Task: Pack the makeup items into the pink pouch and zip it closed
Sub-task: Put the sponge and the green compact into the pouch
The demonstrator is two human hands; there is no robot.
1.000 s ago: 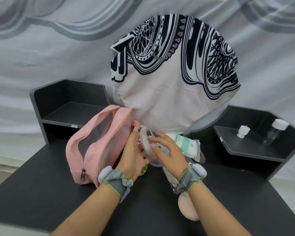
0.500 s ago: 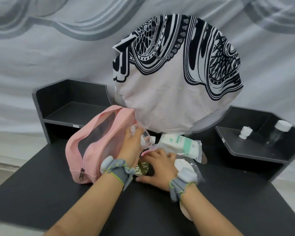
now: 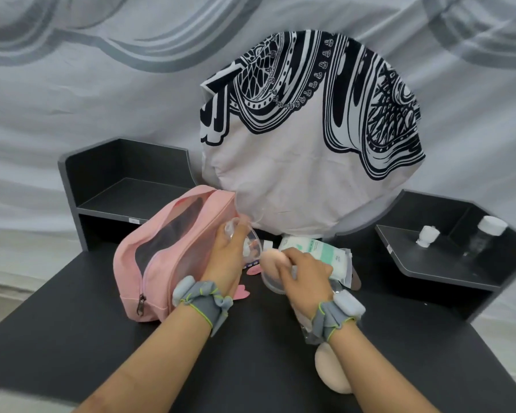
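The pink pouch (image 3: 161, 263) lies on the dark table, left of centre, its zipper pull (image 3: 142, 304) at the near end. My left hand (image 3: 230, 254) grips a clear plastic lid (image 3: 252, 242) just right of the pouch. My right hand (image 3: 303, 272) pinches a round beige puff (image 3: 273, 260) above a clear round case (image 3: 273, 283). Behind my hands lies a white and green packet (image 3: 316, 253). Small pink heart-shaped pieces (image 3: 242, 292) rest on the table between my wrists. Another beige puff (image 3: 329, 372) lies beside my right forearm.
A round object draped in black-and-white patterned cloth (image 3: 304, 138) stands at the back centre. Dark shelves flank it, the left one (image 3: 125, 192) bare, the right one (image 3: 441, 257) carrying a small white bottle (image 3: 427, 236) and a clear jar (image 3: 489, 234).
My right hand has lifted from the table and now pinches a beige puff over the clear case. My left hand still holds the clear lid by the pouch.
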